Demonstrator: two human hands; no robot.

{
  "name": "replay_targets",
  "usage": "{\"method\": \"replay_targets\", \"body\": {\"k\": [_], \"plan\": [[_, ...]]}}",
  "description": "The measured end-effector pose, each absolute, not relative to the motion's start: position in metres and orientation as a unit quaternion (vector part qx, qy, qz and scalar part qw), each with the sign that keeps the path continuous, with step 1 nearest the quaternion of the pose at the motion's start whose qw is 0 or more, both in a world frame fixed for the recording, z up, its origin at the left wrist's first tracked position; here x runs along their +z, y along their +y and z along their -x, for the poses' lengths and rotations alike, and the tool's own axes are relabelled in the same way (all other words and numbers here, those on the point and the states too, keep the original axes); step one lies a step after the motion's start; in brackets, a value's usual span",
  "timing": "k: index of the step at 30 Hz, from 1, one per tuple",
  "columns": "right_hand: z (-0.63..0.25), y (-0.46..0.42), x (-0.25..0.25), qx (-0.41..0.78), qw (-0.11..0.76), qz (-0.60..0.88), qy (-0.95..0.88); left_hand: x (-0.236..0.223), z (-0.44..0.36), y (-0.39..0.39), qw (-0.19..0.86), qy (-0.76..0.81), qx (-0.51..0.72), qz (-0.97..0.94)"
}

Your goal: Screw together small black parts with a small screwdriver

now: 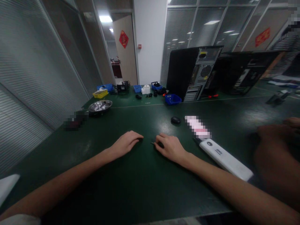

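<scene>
Over the dark green tabletop (131, 181), my left hand (126, 143) is closed, its thumb drawn close beneath the fingers. Something small and dark shows at those fingertips, too unclear to name. Facing it across a short gap, my right hand (170, 147) pinches a small thin piece (152, 143) whose light tip points toward the left hand. Its kind is too small to tell. A black computer mouse (175, 120) lies just beyond the right hand. To the right of that hand is a long white device (226, 158) with a dark round spot and a printed mark.
A metal bowl (100, 106) with small items stands back left. Farther back are a yellow tray (100, 94), a blue bin (172, 99) and a black computer case (181, 73) with its rear showing. Another person's blurred arm (274, 156) reaches in at right.
</scene>
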State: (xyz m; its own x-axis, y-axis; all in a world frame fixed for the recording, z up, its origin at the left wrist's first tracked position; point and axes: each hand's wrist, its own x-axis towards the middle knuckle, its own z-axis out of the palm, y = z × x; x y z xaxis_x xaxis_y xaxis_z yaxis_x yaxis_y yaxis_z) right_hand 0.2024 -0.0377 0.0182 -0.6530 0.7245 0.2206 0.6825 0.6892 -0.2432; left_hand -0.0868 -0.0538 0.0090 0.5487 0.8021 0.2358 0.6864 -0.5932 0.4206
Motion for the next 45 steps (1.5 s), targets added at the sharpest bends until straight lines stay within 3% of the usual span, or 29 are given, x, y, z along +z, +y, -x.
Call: {"method": "replay_targets", "body": {"k": [9,14,28,45], "plan": [[-0.205,-0.037,0.019,0.085,0.166,0.377,-0.907,-0.010,0.288,0.011,-0.037,0.709,0.194,-0.677],[-0.204,-0.037,0.018,0.085,0.161,0.379,-0.907,-0.014,0.347,0.007,-0.083,0.774,0.190,-0.599],[-0.204,-0.036,0.015,0.079,0.166,0.378,-0.907,-0.025,0.356,0.007,-0.148,0.783,0.237,-0.555],[-0.204,-0.036,0.018,0.092,0.156,0.379,-0.908,-0.023,0.355,0.006,-0.142,0.791,0.243,-0.543]]}}
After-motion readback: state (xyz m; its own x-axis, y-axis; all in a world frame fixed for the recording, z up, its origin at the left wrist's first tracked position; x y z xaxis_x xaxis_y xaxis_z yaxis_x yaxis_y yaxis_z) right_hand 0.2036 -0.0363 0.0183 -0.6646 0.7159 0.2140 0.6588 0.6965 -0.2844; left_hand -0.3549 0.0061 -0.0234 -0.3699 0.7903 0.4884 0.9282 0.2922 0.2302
